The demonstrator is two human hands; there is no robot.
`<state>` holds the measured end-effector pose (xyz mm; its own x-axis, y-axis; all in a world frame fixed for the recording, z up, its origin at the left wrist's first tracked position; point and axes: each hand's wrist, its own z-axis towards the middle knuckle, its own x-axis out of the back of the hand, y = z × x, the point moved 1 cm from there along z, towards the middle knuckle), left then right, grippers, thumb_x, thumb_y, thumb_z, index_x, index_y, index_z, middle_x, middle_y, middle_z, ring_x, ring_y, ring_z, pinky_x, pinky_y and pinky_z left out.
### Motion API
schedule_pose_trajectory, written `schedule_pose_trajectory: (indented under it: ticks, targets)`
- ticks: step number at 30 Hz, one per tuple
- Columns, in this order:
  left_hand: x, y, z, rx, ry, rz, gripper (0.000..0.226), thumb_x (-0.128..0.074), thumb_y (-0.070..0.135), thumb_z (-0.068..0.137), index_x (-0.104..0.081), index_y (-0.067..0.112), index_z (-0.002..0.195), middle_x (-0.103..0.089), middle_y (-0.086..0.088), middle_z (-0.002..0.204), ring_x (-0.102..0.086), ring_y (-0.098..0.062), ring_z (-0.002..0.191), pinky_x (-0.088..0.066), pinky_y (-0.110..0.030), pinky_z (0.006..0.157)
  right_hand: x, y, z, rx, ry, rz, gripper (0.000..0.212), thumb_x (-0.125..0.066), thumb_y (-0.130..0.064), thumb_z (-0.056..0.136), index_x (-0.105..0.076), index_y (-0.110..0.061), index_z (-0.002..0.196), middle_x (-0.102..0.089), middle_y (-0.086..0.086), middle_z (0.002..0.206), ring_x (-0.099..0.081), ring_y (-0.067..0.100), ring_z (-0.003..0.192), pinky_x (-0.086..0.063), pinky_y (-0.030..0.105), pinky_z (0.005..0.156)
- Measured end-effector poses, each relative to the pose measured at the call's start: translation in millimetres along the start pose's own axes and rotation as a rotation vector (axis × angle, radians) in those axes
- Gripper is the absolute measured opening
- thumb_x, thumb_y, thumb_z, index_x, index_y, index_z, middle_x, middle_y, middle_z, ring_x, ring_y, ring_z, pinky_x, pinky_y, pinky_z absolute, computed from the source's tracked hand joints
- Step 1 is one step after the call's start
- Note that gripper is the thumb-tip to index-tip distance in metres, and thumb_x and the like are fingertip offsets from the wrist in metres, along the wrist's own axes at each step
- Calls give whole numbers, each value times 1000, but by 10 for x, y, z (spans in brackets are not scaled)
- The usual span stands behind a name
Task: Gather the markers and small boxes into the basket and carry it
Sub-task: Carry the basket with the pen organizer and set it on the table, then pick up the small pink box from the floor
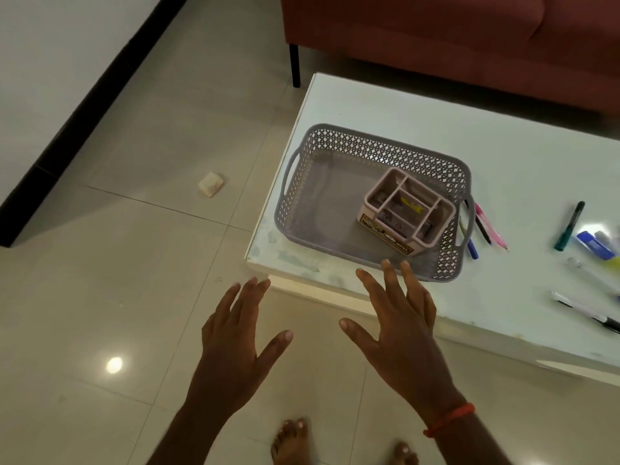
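A grey perforated basket (322, 196) with side handles sits on the near left corner of a white low table (523, 162). Inside it, toward the right, stands a pinkish divided organiser box (407, 209). Several markers lie on the table to the right: pink, black and blue ones (486, 226) beside the basket, a green marker (568, 226), a blue one (595, 245), and white pens (583, 308) near the front edge. My left hand (235, 344) hovers over the floor, fingers spread. My right hand (399, 327) reaches toward the basket's front rim, fingers apart, holding nothing.
A small white box (211, 184) lies on the tiled floor to the left of the table. A dark red sofa (453, 38) on black legs stands behind the table. A wall with a black skirting runs along the left. My bare feet (292, 441) are below.
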<state>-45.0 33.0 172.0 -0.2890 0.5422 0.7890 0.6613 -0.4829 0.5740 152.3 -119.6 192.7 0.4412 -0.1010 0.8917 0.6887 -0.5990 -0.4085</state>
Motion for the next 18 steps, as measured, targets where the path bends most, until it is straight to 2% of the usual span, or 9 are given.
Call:
schedule_pose_trajectory:
  ticks: [4, 9, 14, 18]
  targets:
    - [22, -134, -45, 16, -42, 1, 84, -28, 84, 83, -16, 42, 155, -18, 18, 166, -2, -3, 154, -18, -48, 119, 193, 61, 206, -22, 54, 15, 75, -55, -63, 89, -24, -40, 153, -5, 0, 169, 16, 18, 155, -2, 47, 124]
    - [82, -242, 4, 6, -84, -4, 83, -24, 88, 83, -11, 48, 154, -19, 21, 165, 1, 2, 153, -16, -43, 119, 536, 119, 695, -95, 129, -20, 77, -67, -56, 85, -29, -39, 151, -8, 1, 169, 8, 24, 156, -4, 50, 123]
    - [317, -263, 105, 13, -79, -46, 75, -26, 87, 84, -4, 58, 149, -16, 29, 162, 4, 5, 152, -12, -34, 118, 765, -148, 982, -57, 157, -43, 71, -62, -56, 84, -35, -37, 146, -19, 2, 166, -2, 28, 155, -13, 58, 122]
    - [686, -308, 154, 39, -26, -55, 72, -24, 87, 83, 1, 63, 145, -5, 28, 164, 6, 5, 151, -9, -29, 117, 747, -679, 952, 30, 105, -81, 63, -48, -63, 83, -41, -40, 142, -29, -2, 162, -6, 23, 155, -16, 53, 121]
